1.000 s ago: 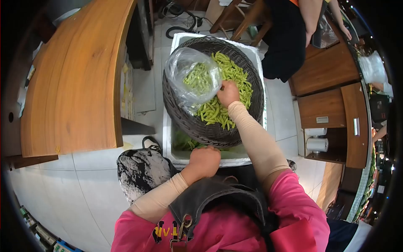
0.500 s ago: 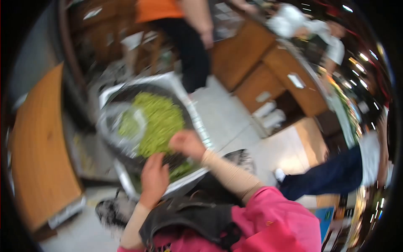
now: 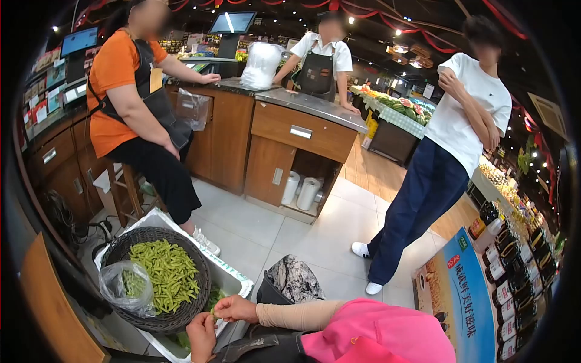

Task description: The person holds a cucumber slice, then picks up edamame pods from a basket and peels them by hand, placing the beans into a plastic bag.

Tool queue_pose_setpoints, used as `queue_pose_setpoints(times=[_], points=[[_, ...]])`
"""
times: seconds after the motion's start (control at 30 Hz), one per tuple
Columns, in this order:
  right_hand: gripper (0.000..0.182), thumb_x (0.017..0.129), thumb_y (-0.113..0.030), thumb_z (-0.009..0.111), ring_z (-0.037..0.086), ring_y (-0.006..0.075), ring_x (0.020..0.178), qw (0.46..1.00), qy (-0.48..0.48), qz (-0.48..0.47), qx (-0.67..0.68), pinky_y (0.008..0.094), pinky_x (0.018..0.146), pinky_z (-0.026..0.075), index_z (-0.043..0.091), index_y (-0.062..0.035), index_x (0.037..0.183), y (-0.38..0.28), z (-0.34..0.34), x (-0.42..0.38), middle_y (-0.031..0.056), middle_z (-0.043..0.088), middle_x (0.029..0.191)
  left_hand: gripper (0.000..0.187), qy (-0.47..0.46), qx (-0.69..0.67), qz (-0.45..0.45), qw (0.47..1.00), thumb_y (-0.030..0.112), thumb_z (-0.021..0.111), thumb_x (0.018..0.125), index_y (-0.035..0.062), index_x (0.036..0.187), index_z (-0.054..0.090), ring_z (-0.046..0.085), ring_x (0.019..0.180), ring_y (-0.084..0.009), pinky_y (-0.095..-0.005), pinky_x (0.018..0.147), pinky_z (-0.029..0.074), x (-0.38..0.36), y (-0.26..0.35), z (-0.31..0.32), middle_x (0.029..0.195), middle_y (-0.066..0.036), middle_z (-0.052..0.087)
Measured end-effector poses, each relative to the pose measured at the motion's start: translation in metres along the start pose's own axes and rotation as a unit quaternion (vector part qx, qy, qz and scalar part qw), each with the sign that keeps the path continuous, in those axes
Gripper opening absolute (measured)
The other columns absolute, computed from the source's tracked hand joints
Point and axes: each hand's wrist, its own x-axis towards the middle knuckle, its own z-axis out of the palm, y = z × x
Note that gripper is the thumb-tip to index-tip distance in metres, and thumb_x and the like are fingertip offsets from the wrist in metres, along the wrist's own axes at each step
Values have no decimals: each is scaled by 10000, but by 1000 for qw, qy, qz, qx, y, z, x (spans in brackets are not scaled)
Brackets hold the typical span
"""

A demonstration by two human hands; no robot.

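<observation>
A dark woven basket [image 3: 196, 302] heaped with green bean pods [image 3: 166, 272] rests on a white foam box [image 3: 233, 275] at the lower left. A clear plastic bag [image 3: 124, 287] holding some pods lies on the basket's left rim. My right hand [image 3: 237, 308], on a beige-sleeved arm, and my left hand [image 3: 203, 336] meet just right of the basket, over the box's edge. Between their fingertips they pinch a single green pod [image 3: 213, 311]. Below them shows my pink top and a dark apron strap.
A person in an orange shirt [image 3: 130, 78] sits on a stool behind the box. Another in white shirt and navy trousers [image 3: 436, 181] stands at right. A wooden counter [image 3: 290, 145] has a worker behind it. A patterned bag [image 3: 293, 278] sits nearby; bottle shelves [image 3: 514, 290] at right.
The view has swung up from the basket to the shop. My right hand left the pod heap and came to my left hand at the box edge, holding one pod.
</observation>
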Motion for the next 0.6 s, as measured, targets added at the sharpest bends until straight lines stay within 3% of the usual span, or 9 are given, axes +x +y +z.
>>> queue_pose_setpoints(times=[0.07,0.17,0.33,0.47,0.6], points=[[148,852,-162,635,512,45,608,999,12,-39,-26,194,543,434,605,-35,923,1,3,-2,-12,580,742,130,-21,-30,-26,999,19,519,875,-69,847,609,568,582,-106,-237,541,462,0,-1,2,690,-62,608],[129,850,-134,629,508,48,612,999,37,-8,-35,196,547,432,602,-29,918,-10,6,-12,-11,577,741,137,-43,-65,-22,997,8,500,883,-78,852,601,568,590,-111,-233,555,467,-4,3,7,705,-64,608],[125,811,-124,632,515,74,591,991,34,-105,-70,225,502,417,595,-15,857,-6,2,-8,13,579,701,165,-63,-171,-58,982,13,466,903,-81,880,600,559,592,-116,-233,569,472,-4,-10,14,716,-67,607],[142,793,-126,642,514,82,581,985,41,-130,-107,240,500,424,594,-1,837,-1,1,-7,14,577,680,177,-86,-151,-44,984,28,461,912,-71,899,608,548,588,-110,-229,565,467,-9,-9,15,728,-66,607],[137,796,-120,643,530,81,603,987,41,-89,-130,236,518,430,590,4,818,-9,6,-18,29,595,687,176,-98,-91,-41,990,32,465,913,-66,911,612,547,586,-103,-229,556,455,-10,-10,16,723,-59,606]])
